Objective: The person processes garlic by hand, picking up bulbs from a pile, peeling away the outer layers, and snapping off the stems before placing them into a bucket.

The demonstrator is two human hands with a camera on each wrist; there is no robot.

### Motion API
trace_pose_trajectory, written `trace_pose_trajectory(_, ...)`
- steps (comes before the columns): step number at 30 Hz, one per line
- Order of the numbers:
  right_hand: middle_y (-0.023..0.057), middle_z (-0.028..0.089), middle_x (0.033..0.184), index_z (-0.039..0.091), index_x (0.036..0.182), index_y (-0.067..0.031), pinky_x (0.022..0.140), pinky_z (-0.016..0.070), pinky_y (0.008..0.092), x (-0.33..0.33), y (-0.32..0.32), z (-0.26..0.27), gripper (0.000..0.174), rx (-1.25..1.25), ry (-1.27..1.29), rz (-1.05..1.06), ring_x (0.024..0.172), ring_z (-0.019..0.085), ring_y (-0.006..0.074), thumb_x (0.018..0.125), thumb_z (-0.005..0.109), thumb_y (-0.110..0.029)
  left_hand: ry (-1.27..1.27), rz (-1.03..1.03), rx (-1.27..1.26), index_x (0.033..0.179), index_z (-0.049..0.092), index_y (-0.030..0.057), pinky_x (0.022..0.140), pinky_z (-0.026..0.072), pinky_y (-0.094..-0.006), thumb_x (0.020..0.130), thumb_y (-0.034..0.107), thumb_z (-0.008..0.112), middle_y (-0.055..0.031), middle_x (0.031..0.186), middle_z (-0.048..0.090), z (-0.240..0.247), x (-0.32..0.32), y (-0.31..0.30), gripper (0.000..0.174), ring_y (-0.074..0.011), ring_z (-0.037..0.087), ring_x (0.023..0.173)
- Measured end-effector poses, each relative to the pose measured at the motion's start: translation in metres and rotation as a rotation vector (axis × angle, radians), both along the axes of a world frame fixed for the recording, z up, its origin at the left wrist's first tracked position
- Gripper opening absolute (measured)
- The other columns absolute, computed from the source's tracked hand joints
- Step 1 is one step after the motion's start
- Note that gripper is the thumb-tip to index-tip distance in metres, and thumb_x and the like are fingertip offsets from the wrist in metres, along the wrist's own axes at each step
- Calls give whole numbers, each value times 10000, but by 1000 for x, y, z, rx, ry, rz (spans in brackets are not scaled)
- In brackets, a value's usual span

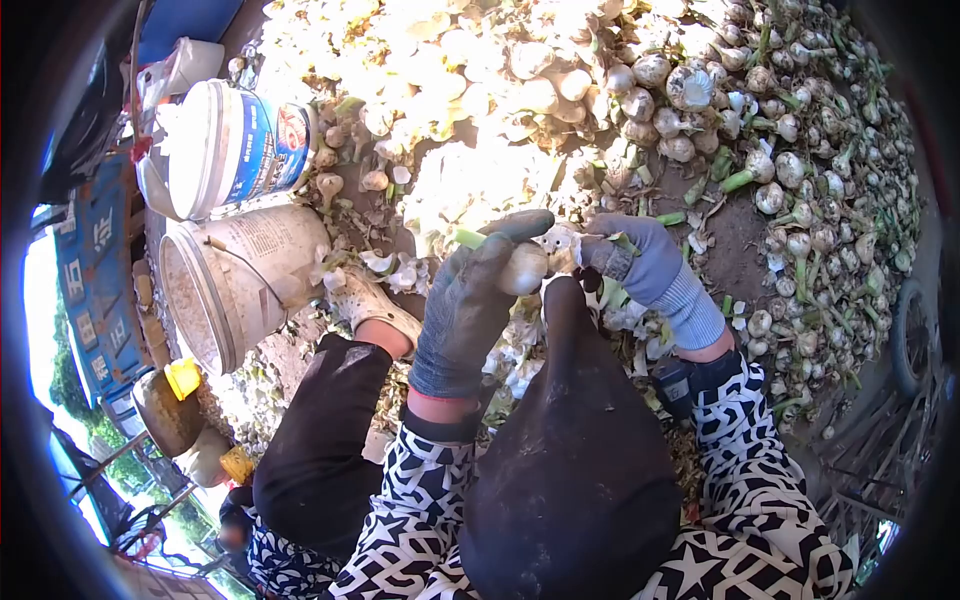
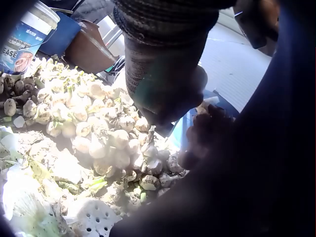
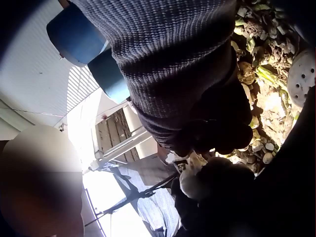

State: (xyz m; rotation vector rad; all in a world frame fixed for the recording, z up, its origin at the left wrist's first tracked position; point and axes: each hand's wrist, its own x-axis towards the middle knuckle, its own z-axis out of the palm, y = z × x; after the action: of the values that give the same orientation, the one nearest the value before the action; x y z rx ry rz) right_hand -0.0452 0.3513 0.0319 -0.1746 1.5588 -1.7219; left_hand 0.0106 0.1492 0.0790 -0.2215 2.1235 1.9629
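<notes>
Head view: holds a white garlic bulb (image 1: pixel 524 270) in curled fingers of the left hand (image 1: pixel 465 300); pinches dirty skin (image 1: pixel 562 246) just beside it with the right hand (image 1: pixel 642 260).

1. I'm in a farm-like working yard, outdoors: hard sunlight falls on brown ground (image 1: pixel 740 245).
2. Garlic bulbs (image 1: pixel 845 215) lie heaped there, many with stalks, and loose skins (image 1: pixel 520 372) litter the ground near my shoe (image 1: pixel 372 302).
3. Two big buckets (image 1: pixel 255 280) lie tipped on my left.
4. A blue lettered panel (image 1: pixel 100 265), greenery (image 1: pixel 72 375) and a wheel (image 1: pixel 908 338) edge my surroundings.
</notes>
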Motion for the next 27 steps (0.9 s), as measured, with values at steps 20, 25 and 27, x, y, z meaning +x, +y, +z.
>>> trace_pose_trajectory(20, 73, 549, 539, 651, 803, -16, 508, 452, 298, 2, -26, 32, 282, 100, 242, 68, 504, 559, 116, 870, 693, -287, -103, 190, 213, 1143, 611, -32, 846, 500, -297, 977, 270, 523, -116, 1162, 616, 4, 3, 2, 356, -186, 605, 1023)
trace_pose_trajectory(25, 38, 592, 622, 665, 859, -39, 591, 470, 300, 1, 3, -9, 195, 349, 227, -16, 623, 597, 131, 877, 668, -233, 66, 284, 642, 1197, 605, 15, 1082, 330, -478, 979, 361, 421, -156, 1258, 591, -7, -4, -1, 449, -323, 486, 1251)
trace_pose_trajectory(27, 41, 635, 698, 672, 910, -73, 625, 486, 328, 7, 20, -25, 176, 543, 320, 111, 672, 628, 180, 867, 662, -244, 57, 264, 717, 1223, 598, 44, 1130, 229, -523, 942, 360, 455, -161, 1312, 556, -12, -3, -7, 446, -353, 380, 1338)
